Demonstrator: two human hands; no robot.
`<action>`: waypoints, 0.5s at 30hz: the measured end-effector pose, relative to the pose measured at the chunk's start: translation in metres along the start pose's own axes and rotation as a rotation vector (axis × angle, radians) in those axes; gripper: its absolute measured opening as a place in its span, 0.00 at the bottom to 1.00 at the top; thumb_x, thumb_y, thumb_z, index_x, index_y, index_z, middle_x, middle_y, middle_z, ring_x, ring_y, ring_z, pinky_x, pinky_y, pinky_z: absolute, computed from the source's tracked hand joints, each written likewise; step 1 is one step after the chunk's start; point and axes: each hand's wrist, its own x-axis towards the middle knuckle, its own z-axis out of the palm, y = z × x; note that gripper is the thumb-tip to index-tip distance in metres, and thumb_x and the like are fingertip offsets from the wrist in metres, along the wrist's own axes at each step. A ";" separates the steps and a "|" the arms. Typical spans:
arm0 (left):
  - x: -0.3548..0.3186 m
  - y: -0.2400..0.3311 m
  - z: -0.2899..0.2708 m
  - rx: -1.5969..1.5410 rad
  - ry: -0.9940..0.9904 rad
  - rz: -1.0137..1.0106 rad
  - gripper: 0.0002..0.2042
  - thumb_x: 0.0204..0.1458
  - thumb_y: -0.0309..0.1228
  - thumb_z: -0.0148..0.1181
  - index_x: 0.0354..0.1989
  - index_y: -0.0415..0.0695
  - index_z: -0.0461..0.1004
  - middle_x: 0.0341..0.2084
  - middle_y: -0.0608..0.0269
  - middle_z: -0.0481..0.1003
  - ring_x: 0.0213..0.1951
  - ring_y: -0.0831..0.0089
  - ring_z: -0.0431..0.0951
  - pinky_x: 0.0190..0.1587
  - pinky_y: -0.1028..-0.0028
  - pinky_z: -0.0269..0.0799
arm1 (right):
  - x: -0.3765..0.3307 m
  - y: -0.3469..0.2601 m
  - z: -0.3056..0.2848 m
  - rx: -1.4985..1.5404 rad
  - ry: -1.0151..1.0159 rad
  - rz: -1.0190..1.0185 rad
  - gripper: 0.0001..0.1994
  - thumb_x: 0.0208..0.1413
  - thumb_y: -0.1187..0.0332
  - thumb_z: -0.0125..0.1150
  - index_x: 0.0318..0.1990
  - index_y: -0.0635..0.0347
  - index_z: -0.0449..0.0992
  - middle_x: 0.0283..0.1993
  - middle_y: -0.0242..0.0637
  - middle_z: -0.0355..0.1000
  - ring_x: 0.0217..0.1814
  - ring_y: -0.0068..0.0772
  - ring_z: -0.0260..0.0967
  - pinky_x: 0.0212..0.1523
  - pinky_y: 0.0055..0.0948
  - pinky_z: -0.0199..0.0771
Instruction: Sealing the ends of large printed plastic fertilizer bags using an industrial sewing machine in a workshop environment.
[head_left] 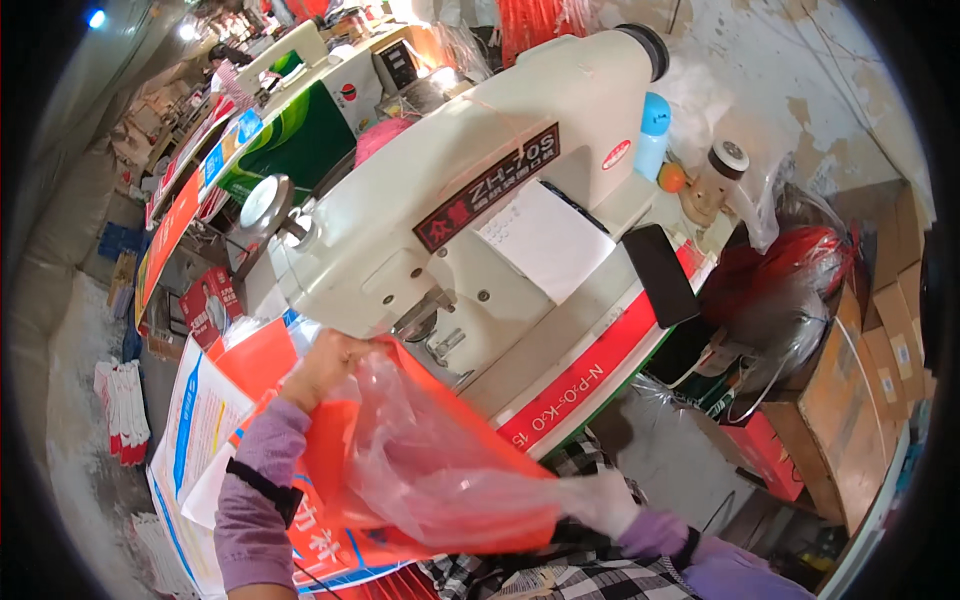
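Observation:
An orange-red woven bag (330, 450) with white and blue print lies across the front of a large cream sewing machine (480, 180). Clear plastic film, seemingly a liner (430, 440), bulges out along its upper side. My left hand (325, 368) is closed on the bag's upper corner, close to the machine's needle and presser foot area (425, 320). At the other end, my right hand (605, 503), whitish and slightly blurred, grips the bunched edge of the bag and film. Between my hands the film is stretched out. My right fingertips are partly hidden by it.
A paper pad (545, 240) and a black phone (660, 275) lie on the machine bed. Behind stand a blue bottle (652, 137), an orange fruit (671, 177) and a jar (715, 180). Cardboard boxes (840, 400) are at right. More printed bags (190, 430) lie at left.

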 end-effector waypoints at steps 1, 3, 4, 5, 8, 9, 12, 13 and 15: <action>-0.006 0.006 -0.006 -0.078 -0.040 0.022 0.27 0.33 0.11 0.50 0.41 0.49 0.82 0.34 0.56 0.80 0.37 0.54 0.79 0.42 0.61 0.75 | -0.015 -0.001 0.002 0.190 0.032 -0.020 0.18 0.58 0.54 0.58 0.53 0.46 0.78 0.42 0.40 0.78 0.39 0.33 0.79 0.40 0.25 0.76; 0.002 0.017 -0.002 -0.042 -0.020 -0.148 0.23 0.36 0.15 0.53 0.41 0.49 0.81 0.32 0.56 0.80 0.37 0.56 0.79 0.41 0.62 0.74 | -0.023 -0.005 0.005 0.458 0.058 0.156 0.18 0.55 0.55 0.63 0.50 0.52 0.79 0.38 0.44 0.79 0.38 0.27 0.79 0.41 0.23 0.76; 0.005 0.022 -0.003 0.007 0.006 -0.326 0.19 0.39 0.19 0.57 0.41 0.49 0.81 0.31 0.57 0.80 0.38 0.58 0.79 0.40 0.62 0.74 | -0.014 -0.007 0.007 0.564 0.138 0.160 0.18 0.54 0.55 0.65 0.49 0.53 0.80 0.37 0.45 0.79 0.37 0.26 0.79 0.40 0.23 0.76; 0.012 0.022 -0.005 0.326 0.048 -0.295 0.11 0.45 0.23 0.59 0.39 0.46 0.79 0.31 0.57 0.79 0.36 0.59 0.78 0.39 0.61 0.73 | 0.003 -0.016 -0.003 0.350 0.091 0.147 0.18 0.55 0.56 0.65 0.48 0.55 0.80 0.37 0.45 0.79 0.34 0.27 0.79 0.37 0.24 0.75; 0.005 0.068 -0.003 0.396 -0.297 0.047 0.08 0.48 0.28 0.60 0.38 0.44 0.78 0.32 0.58 0.77 0.35 0.61 0.77 0.41 0.62 0.72 | 0.045 -0.028 0.001 0.211 0.061 -0.083 0.19 0.60 0.61 0.59 0.55 0.61 0.74 0.41 0.40 0.80 0.34 0.22 0.77 0.38 0.23 0.76; -0.029 0.091 -0.001 0.003 -0.268 0.021 0.08 0.49 0.29 0.59 0.37 0.45 0.78 0.31 0.59 0.76 0.34 0.63 0.76 0.44 0.63 0.71 | 0.064 -0.047 -0.013 0.376 -0.033 0.040 0.19 0.61 0.62 0.57 0.57 0.60 0.73 0.41 0.41 0.79 0.33 0.24 0.76 0.37 0.23 0.76; -0.059 0.143 -0.045 -0.385 -0.240 -0.017 0.07 0.50 0.30 0.57 0.36 0.44 0.77 0.31 0.59 0.76 0.37 0.63 0.77 0.51 0.65 0.69 | 0.125 -0.060 0.012 0.256 0.055 -0.033 0.14 0.63 0.59 0.50 0.48 0.53 0.78 0.26 0.45 0.75 0.25 0.44 0.74 0.26 0.39 0.72; -0.057 0.145 -0.063 -0.382 -0.273 -0.019 0.07 0.52 0.30 0.56 0.36 0.43 0.77 0.33 0.57 0.78 0.40 0.62 0.78 0.55 0.65 0.68 | 0.144 -0.058 0.023 0.093 0.207 -0.161 0.15 0.63 0.59 0.49 0.49 0.53 0.77 0.25 0.45 0.74 0.24 0.44 0.73 0.27 0.39 0.72; -0.062 0.119 -0.095 1.132 -0.329 -0.001 0.14 0.48 0.37 0.60 0.42 0.46 0.76 0.31 0.60 0.76 0.37 0.64 0.77 0.49 0.65 0.71 | 0.177 -0.047 0.040 0.062 0.454 -0.432 0.15 0.63 0.61 0.49 0.52 0.52 0.76 0.22 0.44 0.72 0.23 0.43 0.72 0.28 0.39 0.72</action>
